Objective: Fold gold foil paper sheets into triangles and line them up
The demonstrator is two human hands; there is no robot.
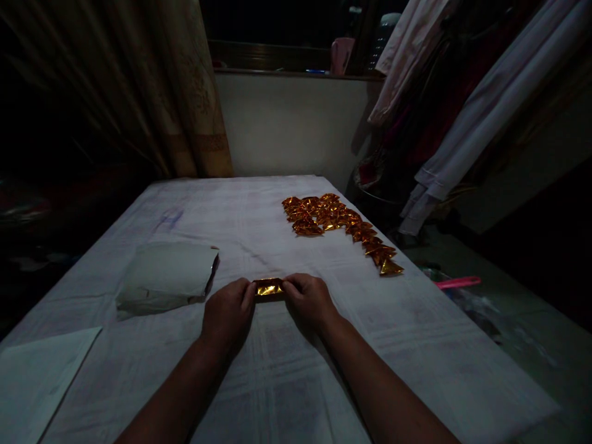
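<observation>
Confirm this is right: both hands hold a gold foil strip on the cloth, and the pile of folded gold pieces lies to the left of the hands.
Not quite. In the head view both hands, left hand and right hand, do hold the gold foil strip, but the folded gold pieces lie to the right.

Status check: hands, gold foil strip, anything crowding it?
Left hand and right hand pinch the small gold foil strip at its ends. Strip on white cloth-covered table. Silver-grey sheet stack lies left, apart.
</observation>
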